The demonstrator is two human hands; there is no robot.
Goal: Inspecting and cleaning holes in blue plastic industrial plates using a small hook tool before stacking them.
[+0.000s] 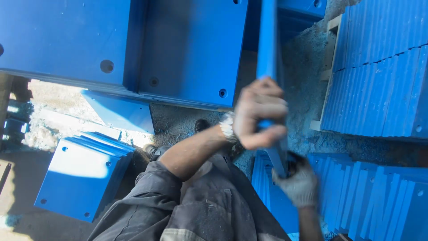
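In the head view, the bare left hand [257,114] was wrapped around the edge of a blue plate [269,53] standing upright. The gloved right hand [299,184] gripped the same plate lower down, above a row of blue plates [374,196] on the floor.

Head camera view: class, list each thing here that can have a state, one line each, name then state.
Left hand: bare, shut on the blue panel.
Right hand: gloved, gripping the panel's lower end.
Blue panel: held upright, edge-on.
Stack of blue plates: lying on the ground, left.
Rows of blue plates: standing on edge, right.
Large blue sheets: lying flat.
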